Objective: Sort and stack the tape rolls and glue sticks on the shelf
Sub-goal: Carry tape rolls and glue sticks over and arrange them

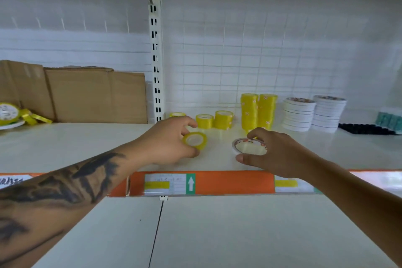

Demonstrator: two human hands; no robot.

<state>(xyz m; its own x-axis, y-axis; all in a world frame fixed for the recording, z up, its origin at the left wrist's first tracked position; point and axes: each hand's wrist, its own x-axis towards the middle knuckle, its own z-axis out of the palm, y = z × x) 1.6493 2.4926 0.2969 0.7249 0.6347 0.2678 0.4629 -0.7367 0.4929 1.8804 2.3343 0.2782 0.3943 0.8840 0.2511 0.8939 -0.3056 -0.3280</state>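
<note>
the left hand (171, 141) reaches over the white shelf (87, 148) and holds a small yellow tape roll (195, 140), tilted so its open core faces the camera; the thumb sits under the roll's lower edge and the curled fingers come over its top. the right hand (276, 154) curls around a flat white tape roll (249, 147) with a printed side, fingertips arched over its far rim and the thumb at its near rim, so the roll lies between them, low over the shelf or on it; i cannot tell which. behind the hands, near the back wall, stand 3 short yellow tape stacks (214, 119) in a row, then 2 tall yellow stacks (258, 112) touching side by side, then 2 white tape stacks (314, 113) just beside each other. a dark tray (365, 129) lies at the far right. cardboard boxes (95, 95) lean at the left, with loose yellow tape (32, 117) in front.
</note>
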